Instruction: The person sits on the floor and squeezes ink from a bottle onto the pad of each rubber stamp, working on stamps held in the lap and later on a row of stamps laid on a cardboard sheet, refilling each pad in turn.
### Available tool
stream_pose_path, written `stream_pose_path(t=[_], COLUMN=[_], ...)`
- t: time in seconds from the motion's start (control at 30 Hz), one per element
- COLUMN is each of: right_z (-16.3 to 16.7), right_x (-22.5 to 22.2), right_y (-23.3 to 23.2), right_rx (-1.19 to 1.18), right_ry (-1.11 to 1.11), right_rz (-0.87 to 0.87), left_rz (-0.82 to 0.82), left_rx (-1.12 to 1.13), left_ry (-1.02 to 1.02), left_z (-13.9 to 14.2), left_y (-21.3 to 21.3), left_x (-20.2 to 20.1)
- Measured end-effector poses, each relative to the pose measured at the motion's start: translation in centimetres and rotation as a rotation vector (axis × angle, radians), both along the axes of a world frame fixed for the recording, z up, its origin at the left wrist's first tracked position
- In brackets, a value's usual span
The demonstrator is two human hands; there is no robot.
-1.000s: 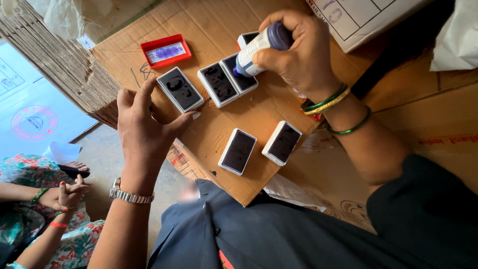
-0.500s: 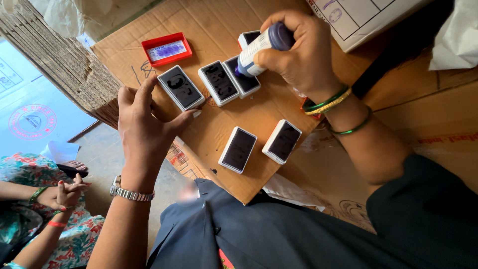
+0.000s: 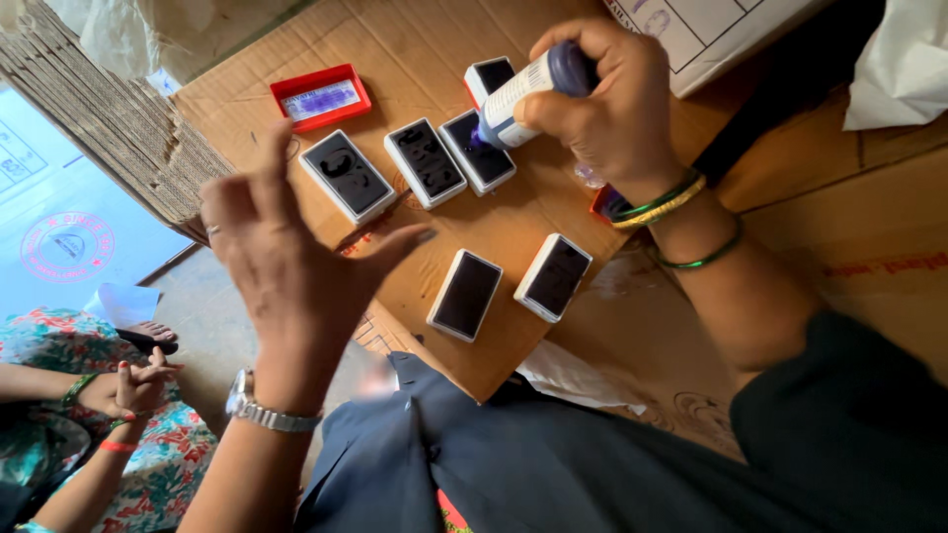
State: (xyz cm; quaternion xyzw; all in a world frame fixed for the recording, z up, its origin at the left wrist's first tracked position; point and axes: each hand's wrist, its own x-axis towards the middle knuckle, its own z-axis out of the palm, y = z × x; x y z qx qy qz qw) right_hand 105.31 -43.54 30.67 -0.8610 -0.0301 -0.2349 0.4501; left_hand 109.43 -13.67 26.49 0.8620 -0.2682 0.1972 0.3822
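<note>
My right hand grips a small white ink bottle with a dark purple cap, tilted with its tip down on a black ink pad in a white tray. Two more such pads lie in a row to its left, and two others sit nearer me on the cardboard sheet. My left hand hovers open above the cardboard's left edge, fingers spread, holding nothing. A metal watch is on that wrist.
A red tray with a purple pad lies at the back left. A stack of corrugated cardboard lies left. Another person's hands are at lower left. A white printed box is top right.
My left hand has lifted off the cardboard and now hovers with fingers spread. The right hand still holds the bottle over the same pad.
</note>
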Motion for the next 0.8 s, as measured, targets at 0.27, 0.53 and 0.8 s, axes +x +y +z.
stream_pose_path(t=[0.27,0.53,0.8], right_z=[-0.3,-0.5,-0.5], right_x=[0.1,0.6,0.2], right_y=[0.5,0.3,0.0], right_rx=[-0.066,-0.096,-0.028], right_ry=[-0.008,-0.026,0.003], right_rz=[-0.015,-0.009,0.048], left_rz=[-0.097,-0.132,-0.147], left_rx=[0.244,0.301,0.342], left_ry=[-0.155,-0.121,-0.017], left_z=[1.2,0.7,0.3], left_y=[-7.2,-10.0,-10.5], left_x=[0.6,3.2,3.5])
